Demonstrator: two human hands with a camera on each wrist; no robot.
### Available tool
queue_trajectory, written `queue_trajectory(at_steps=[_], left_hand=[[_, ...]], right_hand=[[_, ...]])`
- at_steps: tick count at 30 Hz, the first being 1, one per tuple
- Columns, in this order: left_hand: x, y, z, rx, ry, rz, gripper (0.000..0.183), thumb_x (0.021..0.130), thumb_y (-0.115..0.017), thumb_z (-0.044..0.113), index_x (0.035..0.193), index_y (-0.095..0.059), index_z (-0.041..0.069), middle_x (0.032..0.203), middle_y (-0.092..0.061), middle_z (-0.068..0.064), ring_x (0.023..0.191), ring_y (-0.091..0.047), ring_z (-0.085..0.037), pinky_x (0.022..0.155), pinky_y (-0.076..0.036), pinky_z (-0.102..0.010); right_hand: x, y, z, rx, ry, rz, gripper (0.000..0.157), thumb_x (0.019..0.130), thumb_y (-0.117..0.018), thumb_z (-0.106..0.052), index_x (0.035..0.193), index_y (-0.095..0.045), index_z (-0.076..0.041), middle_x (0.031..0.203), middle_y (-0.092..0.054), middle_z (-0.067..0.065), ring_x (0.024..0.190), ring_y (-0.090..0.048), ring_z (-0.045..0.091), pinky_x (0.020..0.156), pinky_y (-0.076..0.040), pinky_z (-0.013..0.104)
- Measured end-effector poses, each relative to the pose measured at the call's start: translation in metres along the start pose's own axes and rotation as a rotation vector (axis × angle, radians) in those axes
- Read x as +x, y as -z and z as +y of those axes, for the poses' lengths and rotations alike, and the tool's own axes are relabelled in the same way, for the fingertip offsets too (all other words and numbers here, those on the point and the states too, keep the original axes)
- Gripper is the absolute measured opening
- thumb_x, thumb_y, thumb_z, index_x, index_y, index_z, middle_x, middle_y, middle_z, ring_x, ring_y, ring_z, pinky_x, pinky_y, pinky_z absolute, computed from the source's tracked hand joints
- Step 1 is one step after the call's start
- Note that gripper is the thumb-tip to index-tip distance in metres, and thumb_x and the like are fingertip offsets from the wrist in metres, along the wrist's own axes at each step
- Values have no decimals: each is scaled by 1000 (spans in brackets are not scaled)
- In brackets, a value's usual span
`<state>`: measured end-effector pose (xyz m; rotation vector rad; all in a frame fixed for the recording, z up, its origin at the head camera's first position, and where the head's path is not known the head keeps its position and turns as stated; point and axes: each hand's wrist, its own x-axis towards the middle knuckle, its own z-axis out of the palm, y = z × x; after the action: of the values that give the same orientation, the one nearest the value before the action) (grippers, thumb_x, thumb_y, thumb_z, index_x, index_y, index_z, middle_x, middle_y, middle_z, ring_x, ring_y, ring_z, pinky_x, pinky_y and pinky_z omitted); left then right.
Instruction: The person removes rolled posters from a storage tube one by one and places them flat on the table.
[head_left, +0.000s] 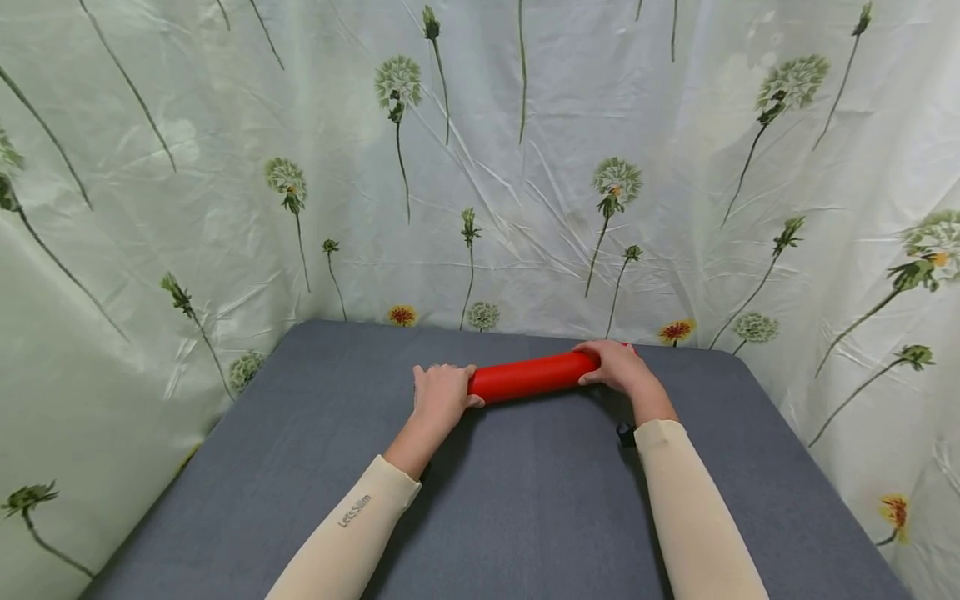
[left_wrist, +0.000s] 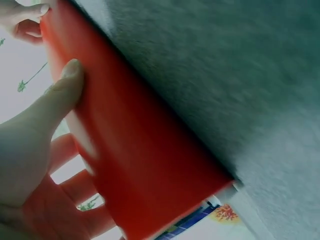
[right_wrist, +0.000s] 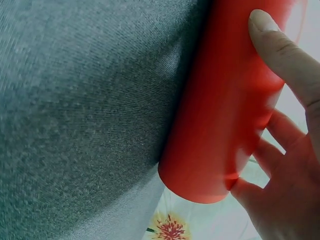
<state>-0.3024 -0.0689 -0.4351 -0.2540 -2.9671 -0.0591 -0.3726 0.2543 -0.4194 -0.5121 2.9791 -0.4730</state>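
Note:
A smooth red roll [head_left: 531, 377] lies across the far part of the grey table, its right end a little farther back than its left. My left hand [head_left: 441, 392] grips it at the left end, the thumb [left_wrist: 67, 87] on top and the fingers round the far side. Toward the right end my right hand [head_left: 617, 367] holds it in the same manner, with its thumb [right_wrist: 280, 50] along the red surface. At the left end, in the left wrist view, a strip of blue patterned material [left_wrist: 187, 223] shows beneath the edge.
The grey cloth-covered table [head_left: 525, 500] has rounded far corners. Behind it and along both sides hangs a pale curtain [head_left: 525, 167] printed with dandelions and flowers. A small black device [head_left: 626, 434] sits at my right wrist.

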Motion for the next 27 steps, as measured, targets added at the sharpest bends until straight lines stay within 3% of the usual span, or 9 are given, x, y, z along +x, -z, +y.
queue_trajectory(at_steps=[10,17,27], left_hand=[[-5,-3,-20,-7,-78,0,76,82,-83,63,149,-63,34,129,-74,-7,109,-65,-31,89,-48,-51],[-9,-5,-38,-70,-119,71,87,78,-86,63,155,-57,35,142,-65,-9,123,-62,-33,91,-49,-52],[-19,-1,-69,-189,-128,48,99,77,-91,55,162,-46,35,154,-57,-12,131,-63,-33,107,-48,-64]], right_hand=[[1,-1,-4,-12,-29,-20,63,91,-84,-25,148,-61,-11,149,-61,22,135,-56,43,116,-33,66],[1,0,-7,-27,-31,-10,62,91,-84,-26,147,-61,-11,150,-61,22,136,-55,43,116,-35,66],[-1,1,-3,-33,-19,1,62,91,-85,-27,147,-62,-11,148,-61,23,136,-55,43,114,-36,65]])
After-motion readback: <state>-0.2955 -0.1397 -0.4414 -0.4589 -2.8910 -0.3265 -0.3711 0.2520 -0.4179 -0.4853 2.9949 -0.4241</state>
